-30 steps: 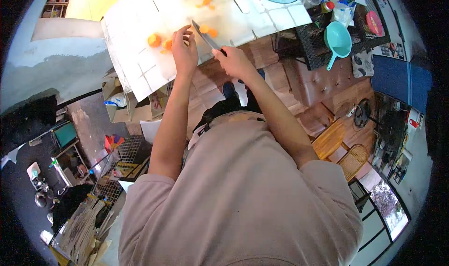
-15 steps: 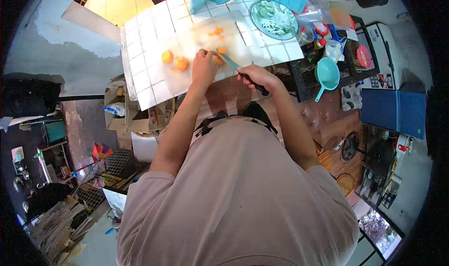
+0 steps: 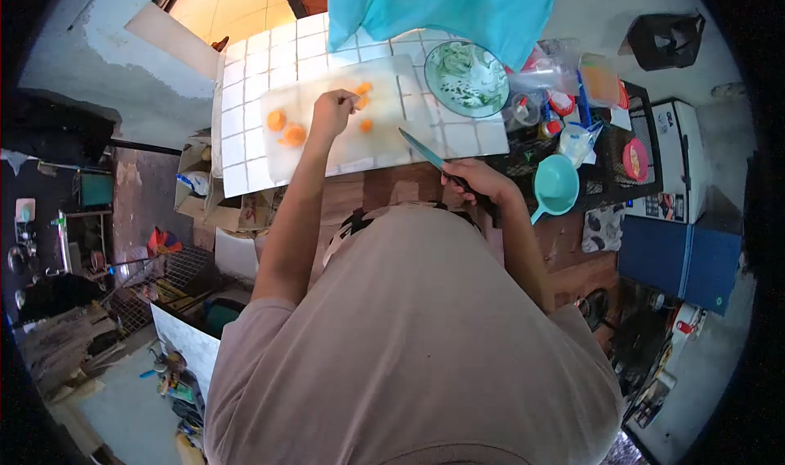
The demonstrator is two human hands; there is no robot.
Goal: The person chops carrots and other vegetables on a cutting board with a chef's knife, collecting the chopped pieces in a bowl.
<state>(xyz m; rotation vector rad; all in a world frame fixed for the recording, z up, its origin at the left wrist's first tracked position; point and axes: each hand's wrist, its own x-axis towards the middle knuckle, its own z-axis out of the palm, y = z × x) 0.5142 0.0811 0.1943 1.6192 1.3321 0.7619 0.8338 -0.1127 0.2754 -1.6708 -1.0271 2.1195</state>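
My right hand (image 3: 478, 181) is closed round the black handle of a knife (image 3: 422, 148), whose blade points up and left over the front edge of the white tiled table (image 3: 245, 150). Above a pale cutting board (image 3: 339, 150), my left hand (image 3: 334, 109) has its fingers pinched beside orange pieces (image 3: 363, 93); what it holds, if anything, is too small to make out. One small orange piece (image 3: 366, 125) lies alone on the board. Larger orange chunks (image 3: 292, 134) rest at the board's left side.
A patterned plate (image 3: 466, 79) with pale green contents stands at the table's right, next to a hanging turquoise cloth (image 3: 441, 7). Further right are bottles, bags and a turquoise dipper (image 3: 556, 184) on a dark rack. Cardboard boxes (image 3: 233, 215) stand below the table's left edge.
My left hand has moved away from the blade to the upper orange pieces. My right hand has drawn the knife back, down and right, off the board. The view has shifted.
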